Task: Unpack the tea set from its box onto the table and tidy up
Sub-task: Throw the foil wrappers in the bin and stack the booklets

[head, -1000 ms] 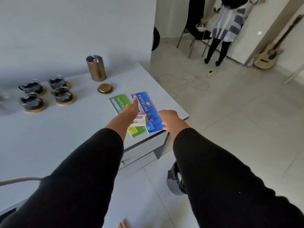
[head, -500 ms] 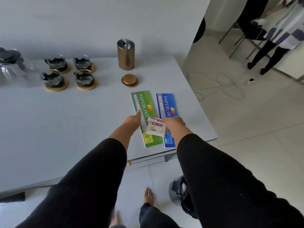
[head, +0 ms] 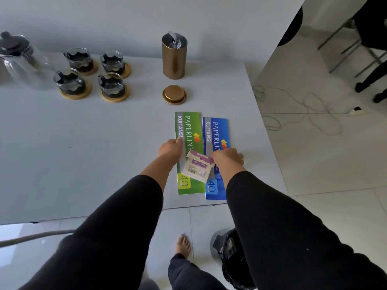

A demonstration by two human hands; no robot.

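Observation:
A glass teapot stands at the table's far left, with several glass cups on wooden coasters beside it. An open copper canister stands farther right, its lid lying in front of it. A green booklet and a blue booklet lie side by side near the table's right front corner. My left hand grips the green booklet's left edge, fingers curled. My right hand, over the blue booklet, pinches a small white and purple packet that lies across both booklets.
A bin lined with a black bag stands on the floor below the table's corner, next to my bare foot. A white cable loops over the tiles at right. A chair and another person's legs are at far right.
The view has swung left and down, so the teapot and bin now show. My hands stay at the booklets; the packet has gone from under my left hand to my right hand's grasp.

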